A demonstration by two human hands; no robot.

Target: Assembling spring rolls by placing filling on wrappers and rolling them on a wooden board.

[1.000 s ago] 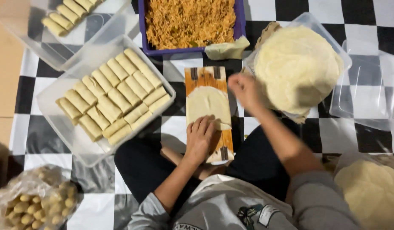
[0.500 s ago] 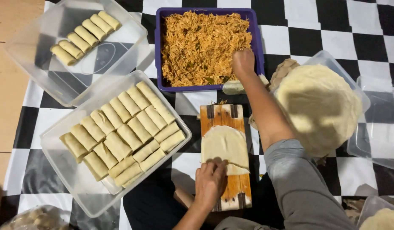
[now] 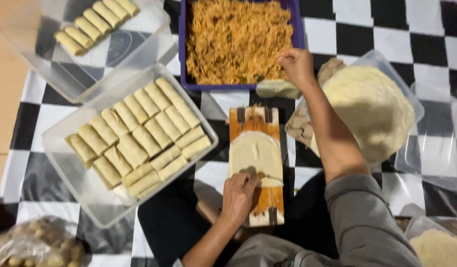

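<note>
The right hand [image 3: 297,64] sits at the near right corner of the purple tray [image 3: 183,54], fingers bunched and pinching at the shredded filling [image 3: 236,37]. Half a second ago it was already at that edge of the tray, and a second ago it was down over the wrapper, so the reach has carried it away from the board. The left hand [image 3: 237,194] has not shifted: its curled fingers press the near edge of the round wrapper [image 3: 254,154] onto the wooden board [image 3: 256,165] (the wrapper lies flat across the board's middle). Left of the board, a clear tub [image 3: 65,170] holds rows of finished rolls [image 3: 139,136]. To the right, a stack of wrappers [image 3: 369,109] rests in another clear container. The view has drawn closer than before.
</note>
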